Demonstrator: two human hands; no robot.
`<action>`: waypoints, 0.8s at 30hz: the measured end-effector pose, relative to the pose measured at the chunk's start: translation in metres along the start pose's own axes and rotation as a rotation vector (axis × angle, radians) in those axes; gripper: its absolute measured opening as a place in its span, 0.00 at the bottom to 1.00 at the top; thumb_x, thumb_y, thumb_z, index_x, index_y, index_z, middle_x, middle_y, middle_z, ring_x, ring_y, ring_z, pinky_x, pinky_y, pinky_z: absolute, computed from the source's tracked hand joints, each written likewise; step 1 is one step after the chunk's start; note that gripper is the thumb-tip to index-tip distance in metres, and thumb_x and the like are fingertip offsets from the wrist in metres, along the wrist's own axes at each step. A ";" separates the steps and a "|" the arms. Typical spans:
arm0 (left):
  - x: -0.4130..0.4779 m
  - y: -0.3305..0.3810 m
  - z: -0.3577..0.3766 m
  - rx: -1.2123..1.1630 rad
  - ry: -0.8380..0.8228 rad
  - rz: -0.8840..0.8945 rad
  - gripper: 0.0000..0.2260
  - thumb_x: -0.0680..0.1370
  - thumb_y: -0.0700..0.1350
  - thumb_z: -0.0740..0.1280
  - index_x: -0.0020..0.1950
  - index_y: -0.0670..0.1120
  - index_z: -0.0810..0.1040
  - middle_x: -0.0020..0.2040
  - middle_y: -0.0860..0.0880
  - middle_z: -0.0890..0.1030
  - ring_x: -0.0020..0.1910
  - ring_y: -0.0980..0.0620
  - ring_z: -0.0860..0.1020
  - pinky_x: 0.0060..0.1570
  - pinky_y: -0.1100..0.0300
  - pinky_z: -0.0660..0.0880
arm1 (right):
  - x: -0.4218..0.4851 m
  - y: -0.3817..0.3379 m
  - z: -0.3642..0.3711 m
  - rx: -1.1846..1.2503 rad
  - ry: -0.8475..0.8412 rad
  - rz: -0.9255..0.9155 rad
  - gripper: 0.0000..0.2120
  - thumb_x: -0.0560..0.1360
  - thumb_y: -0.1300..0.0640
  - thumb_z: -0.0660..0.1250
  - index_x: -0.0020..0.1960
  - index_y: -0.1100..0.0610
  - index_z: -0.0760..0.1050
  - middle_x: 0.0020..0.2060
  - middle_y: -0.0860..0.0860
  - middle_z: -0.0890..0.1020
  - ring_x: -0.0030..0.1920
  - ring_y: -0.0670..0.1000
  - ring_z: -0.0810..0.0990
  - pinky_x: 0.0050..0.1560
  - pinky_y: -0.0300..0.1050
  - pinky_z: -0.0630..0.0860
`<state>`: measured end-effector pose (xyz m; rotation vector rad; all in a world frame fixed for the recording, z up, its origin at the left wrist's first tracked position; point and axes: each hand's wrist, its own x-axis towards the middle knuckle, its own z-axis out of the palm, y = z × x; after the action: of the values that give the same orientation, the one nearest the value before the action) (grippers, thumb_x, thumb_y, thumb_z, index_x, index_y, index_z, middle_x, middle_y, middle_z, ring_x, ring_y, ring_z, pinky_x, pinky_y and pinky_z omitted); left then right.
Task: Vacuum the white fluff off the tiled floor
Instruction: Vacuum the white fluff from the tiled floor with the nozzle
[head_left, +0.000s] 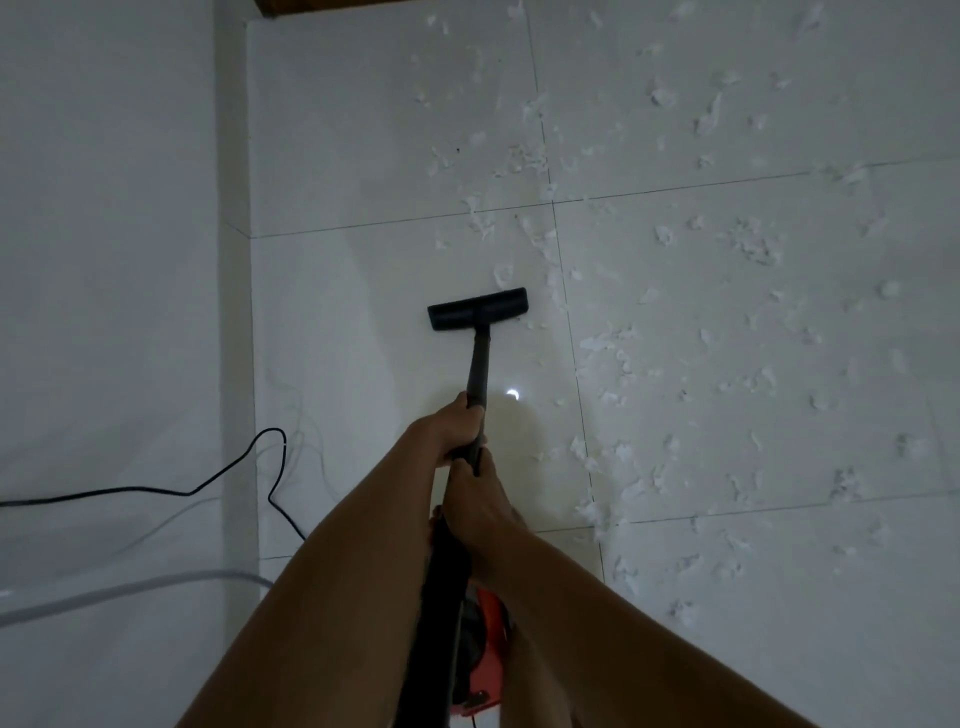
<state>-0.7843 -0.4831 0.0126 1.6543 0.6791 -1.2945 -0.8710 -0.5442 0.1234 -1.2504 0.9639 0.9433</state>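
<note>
left hand (457, 428) and right hand (475, 499) both curl tightly round the black vacuum wand (478, 364).

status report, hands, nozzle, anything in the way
Left hand and right hand both grip the wand. Nozzle down on the tile, white fluff thick ahead and right. Black cord loops at left, off the nozzle's line.
</note>
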 end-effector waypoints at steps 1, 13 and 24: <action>0.004 0.000 -0.005 0.002 0.001 -0.004 0.22 0.88 0.47 0.53 0.83 0.50 0.56 0.53 0.43 0.76 0.48 0.50 0.77 0.46 0.56 0.77 | 0.004 -0.003 0.003 0.004 0.003 0.002 0.24 0.84 0.52 0.50 0.78 0.37 0.53 0.53 0.57 0.80 0.40 0.55 0.79 0.47 0.54 0.81; 0.036 0.020 -0.039 -0.075 -0.012 0.016 0.26 0.88 0.48 0.53 0.86 0.54 0.49 0.53 0.44 0.76 0.50 0.50 0.78 0.43 0.58 0.77 | 0.028 -0.039 0.017 -0.070 0.032 -0.018 0.22 0.85 0.52 0.50 0.77 0.37 0.54 0.42 0.57 0.79 0.28 0.49 0.76 0.23 0.37 0.75; 0.038 0.027 -0.101 0.008 0.006 -0.010 0.26 0.88 0.49 0.54 0.85 0.56 0.49 0.58 0.44 0.77 0.62 0.44 0.78 0.58 0.51 0.77 | 0.018 -0.073 0.072 -0.012 -0.009 -0.010 0.23 0.86 0.52 0.49 0.79 0.39 0.53 0.53 0.54 0.80 0.40 0.53 0.82 0.28 0.39 0.77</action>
<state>-0.7043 -0.4091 -0.0098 1.6637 0.6878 -1.3013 -0.7912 -0.4775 0.1345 -1.2588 0.9455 0.9475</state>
